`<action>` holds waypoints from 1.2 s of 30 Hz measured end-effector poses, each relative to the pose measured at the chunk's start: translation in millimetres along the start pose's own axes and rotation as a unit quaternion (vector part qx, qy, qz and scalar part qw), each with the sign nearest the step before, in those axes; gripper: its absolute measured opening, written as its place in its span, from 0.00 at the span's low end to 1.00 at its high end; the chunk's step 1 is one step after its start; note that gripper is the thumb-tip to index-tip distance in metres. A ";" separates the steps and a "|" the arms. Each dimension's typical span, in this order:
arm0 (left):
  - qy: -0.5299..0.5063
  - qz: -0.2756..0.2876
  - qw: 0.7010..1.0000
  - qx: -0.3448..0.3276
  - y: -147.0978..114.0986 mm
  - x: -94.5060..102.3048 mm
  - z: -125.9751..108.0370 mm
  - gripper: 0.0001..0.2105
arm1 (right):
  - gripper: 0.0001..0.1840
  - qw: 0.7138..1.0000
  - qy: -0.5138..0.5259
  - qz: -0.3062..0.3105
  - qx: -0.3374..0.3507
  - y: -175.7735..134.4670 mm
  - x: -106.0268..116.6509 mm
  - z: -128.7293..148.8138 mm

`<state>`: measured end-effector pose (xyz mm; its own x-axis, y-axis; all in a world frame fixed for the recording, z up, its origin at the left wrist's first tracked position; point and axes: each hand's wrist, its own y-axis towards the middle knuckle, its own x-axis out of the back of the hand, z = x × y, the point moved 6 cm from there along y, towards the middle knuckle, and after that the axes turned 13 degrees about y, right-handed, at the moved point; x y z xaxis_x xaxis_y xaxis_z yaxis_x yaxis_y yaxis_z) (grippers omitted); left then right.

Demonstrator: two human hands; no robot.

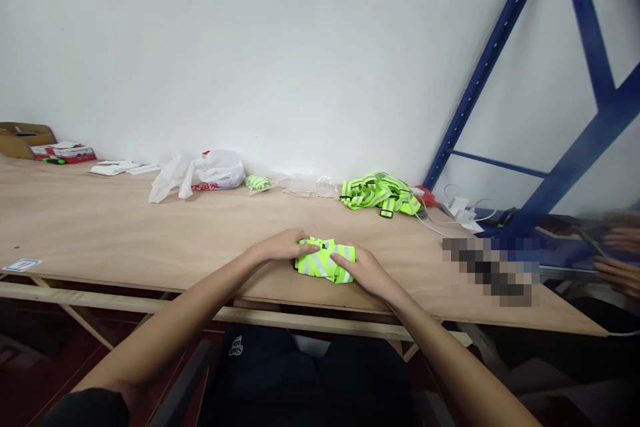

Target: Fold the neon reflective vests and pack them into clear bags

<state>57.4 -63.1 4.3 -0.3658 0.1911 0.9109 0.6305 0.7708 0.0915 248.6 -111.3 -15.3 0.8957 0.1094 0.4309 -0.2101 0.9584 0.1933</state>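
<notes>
A neon-yellow reflective vest [320, 267] with silver stripes lies folded into a small bundle near the table's front edge. My left hand [287, 245] grips its left end, thumb on top and fingers around the far side. At the right end my right hand [367, 268] holds it the same way, with the thumb pressed on the upper face. The fingers under and behind the bundle are partly hidden. Farther back on the right, a loose heap of similar reflective vests [377, 192] shows a black buckle at its front.
Along the wall stand a white plastic bag [220, 170], a bagged reflective bundle [257, 183], clear plastic packets [305, 185], white papers [120, 167] and a cardboard box [25, 140]. White cables and plugs [460, 209] lie by the blue rack [500, 27]. Another person's hands [620, 260] appear far right.
</notes>
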 end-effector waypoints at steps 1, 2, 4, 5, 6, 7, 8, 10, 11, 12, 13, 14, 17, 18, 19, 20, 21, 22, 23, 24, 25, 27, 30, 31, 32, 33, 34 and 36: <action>0.028 0.002 1.000 0.006 7.6 -1.7 4.5 0.25 | 0.20 0.999 -0.042 -0.022 0.009 2.6 3.7 -0.8; 0.053 0.004 0.999 0.010 14.3 -3.9 8.1 0.26 | 0.19 0.996 -0.080 -0.042 0.019 4.6 6.5 -1.3; 0.090 -0.001 0.996 0.017 23.6 -8.9 13.1 0.26 | 0.17 0.989 -0.128 -0.059 0.047 7.1 7.5 -0.9; 0.103 -0.007 0.995 0.018 26.0 -11.8 14.3 0.26 | 0.16 0.986 -0.139 -0.058 0.067 7.3 5.6 0.4; 0.113 -0.015 0.993 0.014 26.9 -14.8 14.5 0.25 | 0.14 0.984 -0.145 -0.053 0.090 6.9 2.7 2.5; 0.120 -0.026 0.992 0.007 26.5 -17.4 13.9 0.24 | 0.12 0.981 -0.147 -0.045 0.117 5.9 -1.2 5.4; 0.121 -0.042 0.992 -0.001 25.1 -19.4 12.8 0.22 | 0.10 0.978 -0.147 -0.035 0.143 4.5 -5.4 8.8; 0.102 -0.079 0.992 -0.017 20.5 -21.5 9.7 0.20 | 0.08 0.973 -0.144 -0.014 0.181 1.8 -13.3 15.2; 0.085 -0.097 0.991 -0.023 17.9 -21.7 8.1 0.19 | 0.08 0.971 -0.143 -0.005 0.191 1.1 -16.1 17.7; 0.068 -0.113 0.991 -0.029 15.4 -21.6 6.3 0.17 | 0.08 0.971 -0.143 0.003 0.192 1.0 -18.0 19.3; 0.052 -0.126 0.990 -0.035 13.2 -21.4 4.3 0.16 | 0.08 0.972 -0.141 0.009 0.186 1.7 -18.8 19.9; 0.040 -0.137 0.989 -0.041 11.4 -21.2 2.1 0.14 | 0.07 0.975 -0.137 0.014 0.175 3.2 -18.8 19.4; 0.026 -0.163 0.985 -0.054 7.2 -20.3 -3.2 0.12 | 0.09 0.986 -0.108 0.018 0.129 10.1 -16.3 13.4; 0.024 -0.169 0.984 -0.059 6.1 -20.2 -4.6 0.12 | 0.11 0.989 -0.094 0.014 0.115 12.8 -15.2 10.5; 0.025 -0.171 0.983 -0.065 5.1 -20.0 -6.1 0.11 | 0.13 0.991 -0.080 0.005 0.105 15.4 -14.1 7.9; 0.030 -0.173 0.982 -0.072 4.1 -19.9 -7.7 0.10 | 0.15 0.993 -0.064 -0.007 0.100 17.7 -13.0 5.9; 0.041 -0.174 0.981 -0.079 3.2 -19.6 -9.4 0.10 | 0.15 0.994 -0.047 -0.020 0.101 19.5 -12.2 4.6; 0.056 -0.174 0.979 -0.086 2.5 -19.2 -11.4 0.10 | 0.16 0.993 -0.030 -0.030 0.107 20.7 -11.9 4.1; 0.076 -0.174 0.978 -0.091 2.1 -18.8 -13.4 0.09 | 0.16 0.992 -0.015 -0.038 0.116 21.2 -12.0 4.4; 0.098 -0.175 0.975 -0.094 1.9 -18.2 -15.5 0.09 | 0.16 0.991 -0.002 -0.041 0.125 21.1 -12.7 5.2; 0.119 -0.177 0.972 -0.095 1.9 -17.7 -17.6 0.09 | 0.15 0.990 0.007 -0.039 0.133 20.6 -13.8 6.1; 0.154 -0.178 0.968 -0.088 1.9 -17.3 -21.7 0.09 | 0.16 0.989 0.011 -0.037 0.146 18.5 -15.9 8.2; 0.179 -0.166 0.968 -0.063 -3.4 -17.9 -26.9 0.10 | 0.15 0.985 -0.006 -0.046 0.167 13.3 -17.2 11.4; 0.180 -0.160 0.969 -0.059 -8.0 -17.8 -28.9 0.11 | 0.15 0.983 -0.013 -0.051 0.173 11.4 -17.3 12.1; 0.176 -0.153 0.970 -0.062 -14.4 -17.4 -31.4 0.12 | 0.15 0.982 -0.019 -0.054 0.178 9.7 -17.4 12.6; 0.166 -0.146 0.973 -0.073 -22.1 -16.4 -34.4 0.13 | 0.15 0.982 -0.025 -0.056 0.180 8.1 -17.4 12.8; 0.150 -0.138 0.975 -0.089 -30.8 -15.2 -37.7 0.13 | 0.15 0.981 -0.029 -0.057 0.181 6.7 -17.4 13.0; 0.116 -0.119 0.978 -0.129 -47.9 -12.2 -43.3 0.16 | 0.14 0.981 -0.041 -0.054 0.183 4.5 -17.5 14.2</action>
<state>61.3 -128.7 6.2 -0.3773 -0.1408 0.9153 0.7085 0.5926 0.3832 226.5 -112.7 -9.5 0.8893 -0.0228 0.4567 -0.2564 0.8022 0.5393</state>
